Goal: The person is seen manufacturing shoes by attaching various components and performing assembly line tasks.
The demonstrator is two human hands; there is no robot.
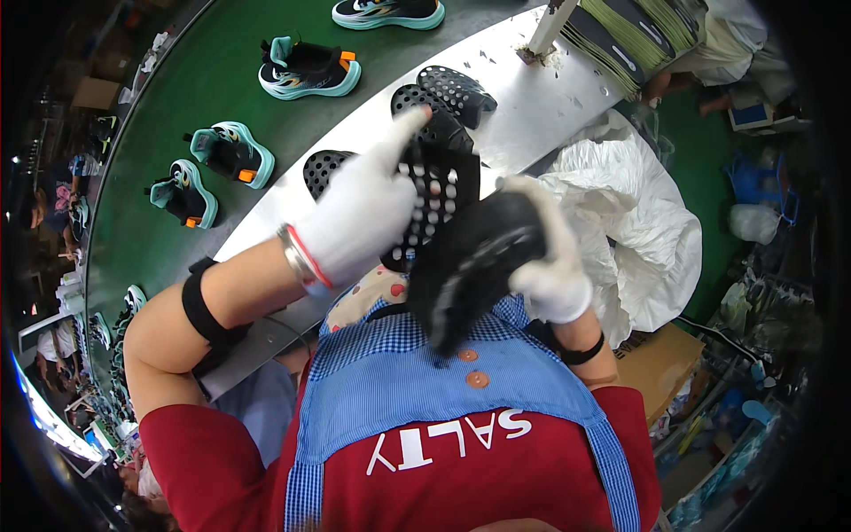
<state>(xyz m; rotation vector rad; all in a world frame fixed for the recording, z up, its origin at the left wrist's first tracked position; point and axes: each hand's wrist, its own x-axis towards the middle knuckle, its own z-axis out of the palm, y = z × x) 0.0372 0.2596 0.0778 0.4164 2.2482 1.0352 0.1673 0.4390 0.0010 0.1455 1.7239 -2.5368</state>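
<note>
My left hand (368, 204), in a white glove, has one finger stretched toward the far side and the others curled at the edge of a black perforated piece (443, 191) with rows of round holes. In front of my chest, my gloved right hand (554, 266) grips a black shoe-shaped piece (479, 253), blurred by motion. This piece overlaps the perforated one, so I cannot tell whether they touch. Beyond my left hand, perforated black clog-like shells (455, 91) rest on the metal tabletop (514, 97). Another such shell (324, 168) lies partly behind that hand.
Several black and turquoise sneakers (310, 71) stand on the green conveyor belt (222, 89) at left. To the right are a crumpled white bag (634, 222) and a cardboard box (665, 363). Stacked dark pieces (629, 40) and a metal post (551, 27) stand at far right.
</note>
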